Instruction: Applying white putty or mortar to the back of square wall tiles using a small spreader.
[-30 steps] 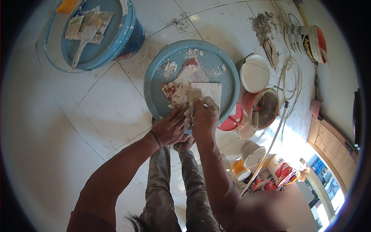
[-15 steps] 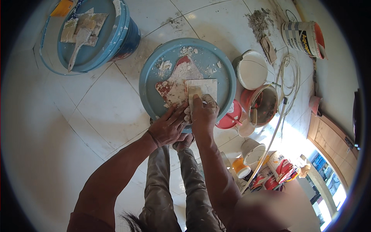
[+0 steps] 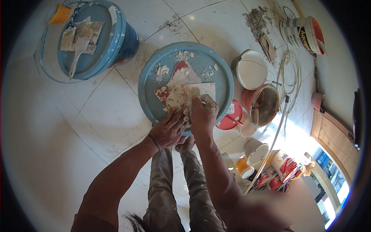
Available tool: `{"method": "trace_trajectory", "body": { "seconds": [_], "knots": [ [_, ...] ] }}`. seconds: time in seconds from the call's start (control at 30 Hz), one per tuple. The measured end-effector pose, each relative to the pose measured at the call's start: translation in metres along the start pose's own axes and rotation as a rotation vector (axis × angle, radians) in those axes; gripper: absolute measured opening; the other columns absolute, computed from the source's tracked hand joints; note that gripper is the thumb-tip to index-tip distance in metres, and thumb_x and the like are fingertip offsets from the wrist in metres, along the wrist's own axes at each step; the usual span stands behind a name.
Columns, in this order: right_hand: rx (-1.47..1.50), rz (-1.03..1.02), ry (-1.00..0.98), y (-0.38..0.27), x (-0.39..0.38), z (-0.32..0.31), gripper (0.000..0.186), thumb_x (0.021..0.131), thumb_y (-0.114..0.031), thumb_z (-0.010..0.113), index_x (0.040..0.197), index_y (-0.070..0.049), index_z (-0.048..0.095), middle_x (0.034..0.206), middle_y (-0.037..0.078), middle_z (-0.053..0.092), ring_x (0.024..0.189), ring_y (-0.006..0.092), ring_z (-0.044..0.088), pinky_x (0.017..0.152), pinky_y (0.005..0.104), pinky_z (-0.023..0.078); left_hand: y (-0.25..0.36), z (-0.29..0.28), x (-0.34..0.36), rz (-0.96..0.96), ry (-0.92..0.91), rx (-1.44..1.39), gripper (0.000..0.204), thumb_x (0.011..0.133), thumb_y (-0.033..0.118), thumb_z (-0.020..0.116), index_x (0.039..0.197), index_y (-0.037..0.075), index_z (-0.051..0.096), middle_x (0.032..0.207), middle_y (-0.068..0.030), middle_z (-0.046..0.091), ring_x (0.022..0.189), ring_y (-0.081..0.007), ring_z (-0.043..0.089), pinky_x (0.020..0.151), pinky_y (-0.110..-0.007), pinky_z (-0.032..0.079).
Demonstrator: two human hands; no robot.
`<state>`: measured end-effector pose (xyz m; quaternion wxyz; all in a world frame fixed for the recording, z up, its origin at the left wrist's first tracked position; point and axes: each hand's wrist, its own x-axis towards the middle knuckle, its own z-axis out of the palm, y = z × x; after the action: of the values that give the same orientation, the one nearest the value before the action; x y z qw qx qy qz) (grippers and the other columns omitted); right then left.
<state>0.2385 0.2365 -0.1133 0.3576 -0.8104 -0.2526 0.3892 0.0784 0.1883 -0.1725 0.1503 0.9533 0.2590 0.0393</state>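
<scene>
A round blue-grey lid [image 3: 148, 71] lies before me, with a star-shaped piece [image 3: 181, 81] on it, red-brown under white crumbly crust. My right hand [image 3: 205, 114] is closed around the handle of a broad scraper [image 3: 208, 89]. The scraper's pale, flat blade lies over the right side of the star and hides that part. Close beside it, my left hand [image 3: 168, 129] rests with fingers stretched along the star's lower edge, and its fingertips are near white lumps by the scraper. Loose white flakes [image 3: 162, 70] are scattered on the lid.
At the upper left, a blue lidded bucket [image 3: 129, 42] carries a paintbrush [image 3: 80, 50] and flat scrapers. Right of my work stand a white-filled bucket [image 3: 252, 69], a dirty red bucket [image 3: 266, 102] and a red lid [image 3: 231, 120]. Coiled cable [image 3: 290, 73] lies beyond; paint tins [image 3: 284, 166] stand lower right.
The whole view has shifted slightly. My right hand and the scraper keep nearly the same place over the star, and my left hand still rests at its lower edge.
</scene>
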Motion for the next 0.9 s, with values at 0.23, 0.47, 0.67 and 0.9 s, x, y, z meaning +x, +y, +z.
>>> {"method": "trace_trajectory", "body": {
  "seconds": [0.23,0.47,0.67,0.9],
  "knots": [
    [0.111,0.217,-0.040,0.036,-0.006,-0.024,0.024,0.098,-0.014,0.065,0.090,0.008,0.069,0.074,0.015,0.069,0.068,0.0220,0.061,0.066,0.0422,0.050,-0.001,-0.007,0.004,-0.025,0.006,0.019,0.073,0.095,0.050,0.058,0.148,0.000,0.062,0.166,-0.0199,0.046,0.158,-0.0341,0.038,0.130,-0.055,0.033],
    [0.091,0.222,-0.049,0.027,-0.010,-0.016,0.025,0.100,-0.016,0.065,0.089,0.007,0.068,0.073,0.012,0.067,0.064,0.0187,0.055,0.063,0.0409,0.048,-0.003,-0.008,-0.002,-0.034,0.024,0.032,0.072,0.093,0.048,0.058,0.147,-0.001,0.063,0.163,-0.0207,0.049,0.157,-0.0347,0.040,0.129,-0.055,0.033],
    [0.219,0.124,-0.012,0.024,0.023,-0.004,0.025,0.100,-0.015,0.065,0.089,0.008,0.069,0.075,0.012,0.070,0.064,0.0178,0.057,0.063,0.0401,0.049,0.001,-0.004,0.008,-0.023,0.075,-0.025,0.069,0.095,0.051,0.063,0.140,-0.001,0.066,0.154,-0.0237,0.054,0.153,-0.0383,0.044,0.125,-0.058,0.039],
    [0.324,-0.004,0.055,0.023,0.023,0.012,0.019,0.102,-0.013,0.067,0.099,0.005,0.072,0.082,0.009,0.071,0.065,0.0168,0.063,0.057,0.0326,0.049,0.008,-0.001,0.009,-0.037,-0.017,-0.079,0.072,0.097,0.052,0.060,0.148,0.001,0.062,0.161,-0.0210,0.051,0.157,-0.0355,0.039,0.131,-0.056,0.031]
  ]
}}
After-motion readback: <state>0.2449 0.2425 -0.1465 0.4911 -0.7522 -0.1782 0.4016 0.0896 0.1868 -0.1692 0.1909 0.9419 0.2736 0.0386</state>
